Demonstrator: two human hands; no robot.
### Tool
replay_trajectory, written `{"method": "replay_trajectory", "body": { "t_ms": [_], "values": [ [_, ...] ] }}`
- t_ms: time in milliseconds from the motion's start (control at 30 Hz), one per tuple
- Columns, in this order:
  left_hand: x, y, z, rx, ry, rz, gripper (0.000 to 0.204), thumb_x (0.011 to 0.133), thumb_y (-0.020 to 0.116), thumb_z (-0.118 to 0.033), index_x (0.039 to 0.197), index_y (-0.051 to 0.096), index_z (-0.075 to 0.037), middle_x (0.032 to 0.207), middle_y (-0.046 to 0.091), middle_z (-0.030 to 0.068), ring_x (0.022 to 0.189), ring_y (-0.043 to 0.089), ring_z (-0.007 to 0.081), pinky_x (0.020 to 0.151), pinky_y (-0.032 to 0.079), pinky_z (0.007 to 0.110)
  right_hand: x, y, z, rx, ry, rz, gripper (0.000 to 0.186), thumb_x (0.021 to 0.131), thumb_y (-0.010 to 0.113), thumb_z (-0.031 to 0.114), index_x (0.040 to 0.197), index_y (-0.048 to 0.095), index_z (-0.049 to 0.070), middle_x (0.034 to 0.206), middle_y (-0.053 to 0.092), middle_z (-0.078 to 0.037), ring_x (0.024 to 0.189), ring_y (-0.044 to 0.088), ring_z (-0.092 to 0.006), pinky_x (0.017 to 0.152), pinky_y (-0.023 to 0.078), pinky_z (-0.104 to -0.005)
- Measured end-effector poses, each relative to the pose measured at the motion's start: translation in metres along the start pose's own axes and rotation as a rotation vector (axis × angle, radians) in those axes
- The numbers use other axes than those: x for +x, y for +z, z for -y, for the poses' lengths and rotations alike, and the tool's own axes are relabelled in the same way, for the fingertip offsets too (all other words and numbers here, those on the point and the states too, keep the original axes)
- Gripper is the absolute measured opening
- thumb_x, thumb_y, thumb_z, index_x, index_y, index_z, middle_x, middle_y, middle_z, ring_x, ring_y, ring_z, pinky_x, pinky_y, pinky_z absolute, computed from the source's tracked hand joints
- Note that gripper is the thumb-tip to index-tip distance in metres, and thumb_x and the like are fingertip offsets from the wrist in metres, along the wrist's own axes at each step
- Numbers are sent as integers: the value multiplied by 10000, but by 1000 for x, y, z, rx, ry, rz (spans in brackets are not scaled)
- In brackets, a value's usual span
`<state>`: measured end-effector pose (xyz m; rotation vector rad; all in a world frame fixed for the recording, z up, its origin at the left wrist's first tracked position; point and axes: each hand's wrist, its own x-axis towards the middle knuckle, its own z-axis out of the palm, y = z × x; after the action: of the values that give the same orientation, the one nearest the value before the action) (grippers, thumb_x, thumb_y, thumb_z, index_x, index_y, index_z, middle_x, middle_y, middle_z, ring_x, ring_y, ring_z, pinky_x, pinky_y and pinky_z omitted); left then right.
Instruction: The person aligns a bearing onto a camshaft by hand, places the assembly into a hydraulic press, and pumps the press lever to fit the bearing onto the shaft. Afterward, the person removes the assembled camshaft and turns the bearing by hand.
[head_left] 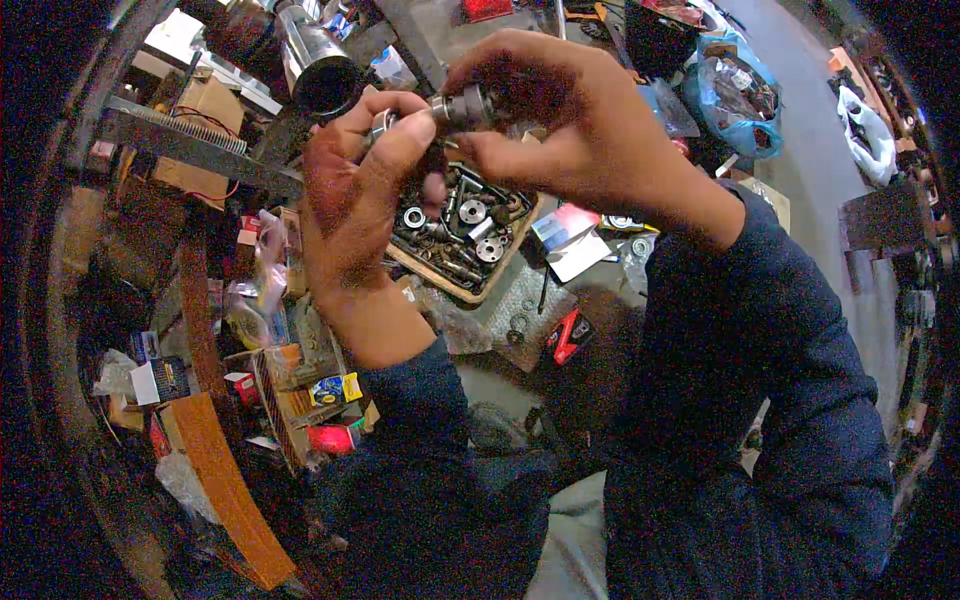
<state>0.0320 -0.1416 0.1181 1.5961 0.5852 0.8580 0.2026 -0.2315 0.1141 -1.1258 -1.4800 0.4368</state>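
Note:
Both my hands are raised over a tray of loose metal parts, their fingertips close together. In my right hand is a short, stepped metal shaft with a thicker collar, gripped near its right end. My left hand is closed, its thumb and index finger pinching a small, shiny metal ring, partly hidden by the fingers. The left thumb tip lies right beside the shaft's left end; whether they touch I cannot tell. Below, the tray holds a round flange with holes, a bearing and several greasy pieces.
Beyond my left hand stands a shiny metal cylinder with a dark open end. Small boxes, one blue and yellow, crowd the left. A red and black box and bubble wrap lie nearer me. A blue plastic bag sits far right.

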Motion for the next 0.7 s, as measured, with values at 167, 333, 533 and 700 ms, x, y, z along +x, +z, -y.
{"method": "replay_trajectory", "body": {
  "t_ms": [167, 333, 533, 700],
  "values": [
    [-1, 2, -1, -86, -62, 34, 275, 811, 702, -237, 977, 621, -34, 748, 640, 30, 571, 591, 89, 516, 481, 216, -2, -5, 5, -51, -78, 8, 251, 817, 682, 70, 1052, 611, 17, 793, 601, 37, 709, 542, -31, 630, 434, -195],
    [1, 8, 2, 50, 125, 8, 268, 817, 698, -235, 978, 623, -34, 720, 631, 27, 558, 580, 84, 510, 471, 217, 2, -8, 12, 85, 127, 66, 229, 810, 692, 59, 1024, 617, 23, 771, 597, 33, 709, 551, -30, 612, 433, -193],
    [3, 1, -1, -96, -124, 107, 259, 814, 711, -187, 1007, 620, -40, 723, 625, 17, 598, 579, 73, 559, 482, 215, 7, -13, 10, -139, -138, 40, 202, 806, 702, 39, 992, 634, -1, 791, 635, -4, 688, 581, -64, 650, 473, -199],
    [6, 10, 11, 122, 293, 76, 294, 798, 741, -191, 1023, 616, -49, 770, 627, -8, 656, 577, 56, 591, 481, 213, 2, -20, 11, 49, 231, 80, 237, 838, 698, 72, 1040, 625, -29, 881, 663, -30, 789, 620, -71, 712, 507, -207]
  ]
}}
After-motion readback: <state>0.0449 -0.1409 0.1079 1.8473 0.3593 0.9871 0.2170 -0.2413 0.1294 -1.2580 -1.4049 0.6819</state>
